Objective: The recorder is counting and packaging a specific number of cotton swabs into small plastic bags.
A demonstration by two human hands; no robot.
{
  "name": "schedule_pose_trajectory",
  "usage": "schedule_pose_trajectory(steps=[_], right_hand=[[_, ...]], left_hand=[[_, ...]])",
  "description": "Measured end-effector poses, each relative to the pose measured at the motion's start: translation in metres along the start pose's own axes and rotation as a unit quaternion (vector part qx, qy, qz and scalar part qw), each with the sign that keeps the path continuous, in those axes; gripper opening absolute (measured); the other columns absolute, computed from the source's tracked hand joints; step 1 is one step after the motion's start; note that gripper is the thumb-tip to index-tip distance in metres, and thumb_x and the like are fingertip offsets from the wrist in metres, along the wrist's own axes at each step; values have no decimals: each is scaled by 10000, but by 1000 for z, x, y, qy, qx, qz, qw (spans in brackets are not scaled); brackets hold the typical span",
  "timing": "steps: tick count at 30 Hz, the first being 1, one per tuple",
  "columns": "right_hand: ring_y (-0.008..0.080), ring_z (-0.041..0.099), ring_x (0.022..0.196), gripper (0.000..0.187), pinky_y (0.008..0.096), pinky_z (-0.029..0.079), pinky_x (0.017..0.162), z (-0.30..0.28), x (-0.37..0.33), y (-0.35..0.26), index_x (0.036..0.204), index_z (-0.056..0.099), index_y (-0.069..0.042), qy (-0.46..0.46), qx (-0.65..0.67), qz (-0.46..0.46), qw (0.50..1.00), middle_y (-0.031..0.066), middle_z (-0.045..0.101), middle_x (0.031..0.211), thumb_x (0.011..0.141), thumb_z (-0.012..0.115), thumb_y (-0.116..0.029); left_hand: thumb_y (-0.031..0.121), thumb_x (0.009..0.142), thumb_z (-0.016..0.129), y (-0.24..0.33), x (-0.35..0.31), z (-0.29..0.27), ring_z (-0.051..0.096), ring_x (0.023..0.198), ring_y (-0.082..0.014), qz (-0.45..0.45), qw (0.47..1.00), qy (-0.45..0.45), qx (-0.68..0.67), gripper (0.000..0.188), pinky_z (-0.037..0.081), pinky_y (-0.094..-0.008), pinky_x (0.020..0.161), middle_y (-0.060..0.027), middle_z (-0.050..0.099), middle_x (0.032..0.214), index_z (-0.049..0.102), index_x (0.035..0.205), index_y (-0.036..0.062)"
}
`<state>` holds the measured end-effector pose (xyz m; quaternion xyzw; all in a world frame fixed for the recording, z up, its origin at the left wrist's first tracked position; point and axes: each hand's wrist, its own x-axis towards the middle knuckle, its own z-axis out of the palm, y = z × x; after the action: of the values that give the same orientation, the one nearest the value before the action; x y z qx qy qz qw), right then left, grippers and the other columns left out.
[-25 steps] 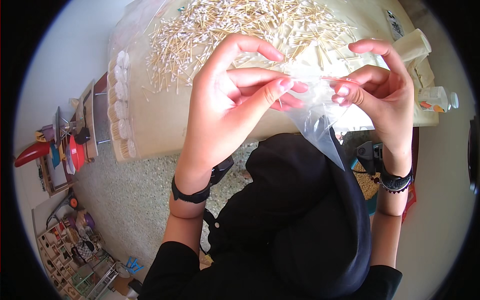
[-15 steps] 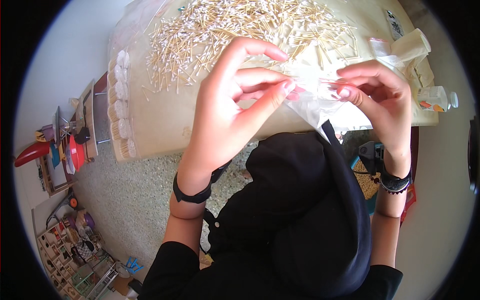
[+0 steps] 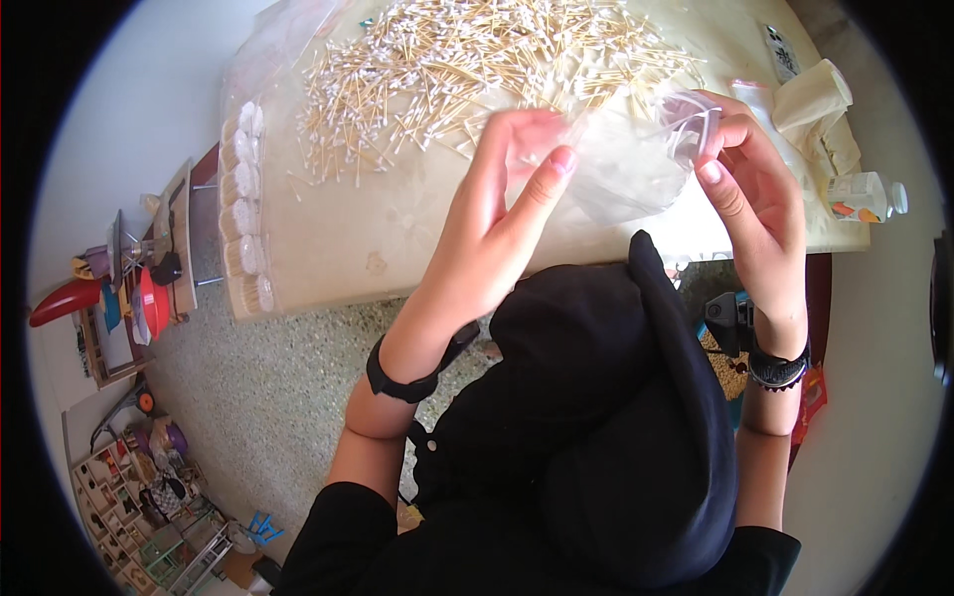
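Both hands are gripping a clear plastic bag [image 3: 626, 164] above the near edge of the worktop [image 3: 397, 238]. The left hand [image 3: 502, 214] is pinching the bag's left side; the right hand [image 3: 750, 189] is clamping its open mouth. Cotton swabs [image 3: 447, 70] are lying scattered on the worktop behind the bag.

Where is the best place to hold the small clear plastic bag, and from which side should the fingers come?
Probably at its open top edge. The clear plastic bag is thin and limp, so only the stiffer mouth strip gives a firm pinch. The left hand and the right hand each pinch it from opposite sides, thumb facing fingers, above the table with its cotton swabs.
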<state>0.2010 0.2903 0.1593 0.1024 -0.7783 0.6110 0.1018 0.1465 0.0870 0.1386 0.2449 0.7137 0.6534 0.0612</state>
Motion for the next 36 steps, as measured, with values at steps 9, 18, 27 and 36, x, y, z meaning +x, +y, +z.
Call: schedule_pose_trajectory(steps=[9, 18, 27, 36], right_hand=[[197, 471, 1129, 88, 344, 376, 955, -2, -14, 15, 950, 557, -34, -6, 45, 36, 998, 134, 492, 1217, 899, 575, -104], [242, 500, 1120, 298, 342, 353, 974, 2, -14, 18, 917, 640, -4, -66, 34, 66, 995, 141, 599, 1101, 944, 505, -268], [175, 603, 956, 321, 310, 463, 852, 2, -14, 34, 895, 678, 31, 33, 142, 133, 980, 119, 656, 1026, 958, 481, -214], [180, 656, 841, 393, 270, 525, 727, 0, -13, 28, 1034, 639, 29, 49, 189, 232, 953, 116, 657, 1025, 974, 445, -307]], left_hand=[[82, 896, 596, -20, -2, -20, 613, 817, -129, -113, 976, 30, -186, 119, 491, -275, 740, -56, 629, 894, 563, 976, 1], [14, 872, 608, -5, -9, -17, 573, 856, -98, -74, 994, -32, -76, 79, 466, -248, 769, -36, 591, 908, 571, 940, -5], [13, 887, 589, -8, -14, -19, 575, 800, -86, -82, 991, -31, -105, 93, 489, -238, 703, -48, 588, 890, 556, 968, -20], [25, 911, 537, -1, -16, -7, 630, 763, -166, -99, 979, -19, -178, 240, 537, -288, 637, -109, 607, 916, 537, 1147, -19]])
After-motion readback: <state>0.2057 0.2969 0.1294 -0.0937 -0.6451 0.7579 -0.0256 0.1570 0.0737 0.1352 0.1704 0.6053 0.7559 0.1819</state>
